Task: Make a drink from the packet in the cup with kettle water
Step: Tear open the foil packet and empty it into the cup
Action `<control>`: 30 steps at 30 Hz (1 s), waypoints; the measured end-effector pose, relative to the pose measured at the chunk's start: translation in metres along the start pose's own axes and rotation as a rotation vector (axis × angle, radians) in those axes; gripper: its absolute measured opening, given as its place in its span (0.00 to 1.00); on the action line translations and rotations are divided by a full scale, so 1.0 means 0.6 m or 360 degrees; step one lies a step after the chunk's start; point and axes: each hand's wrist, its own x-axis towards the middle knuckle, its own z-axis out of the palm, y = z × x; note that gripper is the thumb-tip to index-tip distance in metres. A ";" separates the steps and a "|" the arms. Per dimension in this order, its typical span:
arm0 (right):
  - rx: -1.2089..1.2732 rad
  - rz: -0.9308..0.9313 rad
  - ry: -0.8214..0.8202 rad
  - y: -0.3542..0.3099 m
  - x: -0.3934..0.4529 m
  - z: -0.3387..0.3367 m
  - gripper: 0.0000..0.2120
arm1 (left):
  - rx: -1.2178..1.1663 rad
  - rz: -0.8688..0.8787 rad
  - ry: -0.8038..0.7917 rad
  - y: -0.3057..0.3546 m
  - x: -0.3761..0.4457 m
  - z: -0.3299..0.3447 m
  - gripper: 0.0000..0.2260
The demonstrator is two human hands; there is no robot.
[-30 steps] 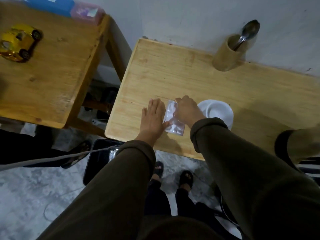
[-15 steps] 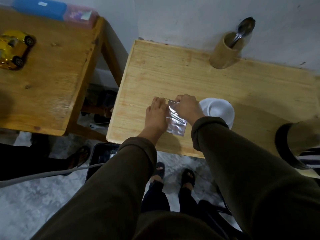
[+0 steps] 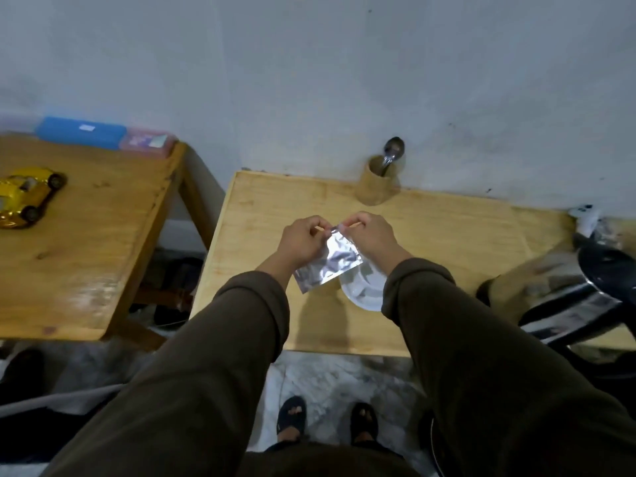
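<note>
Packet (image 3: 327, 261) of silver foil hangs above the table (image 3: 447, 242), just over the white cup (image 3: 364, 290); I hold its top edge pinched between the fingers of my left hand (image 3: 303, 241) and right hand (image 3: 370, 235), both clamped tight. I judge it unopened, so tearing, emptying, pouring and stirring all remain. My right sleeve hides half the cup, and the kettle (image 3: 599, 266) at right is blurred and cut off.

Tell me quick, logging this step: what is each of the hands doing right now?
Left hand: closed, pinching the top edge of the foil packet.
Right hand: closed, pinching the same top edge beside it.
</note>
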 end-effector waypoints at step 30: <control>-0.0053 -0.0496 0.0179 0.006 0.023 -0.192 0.02 | -0.0398 -0.0009 0.0105 0.193 0.026 0.085 0.11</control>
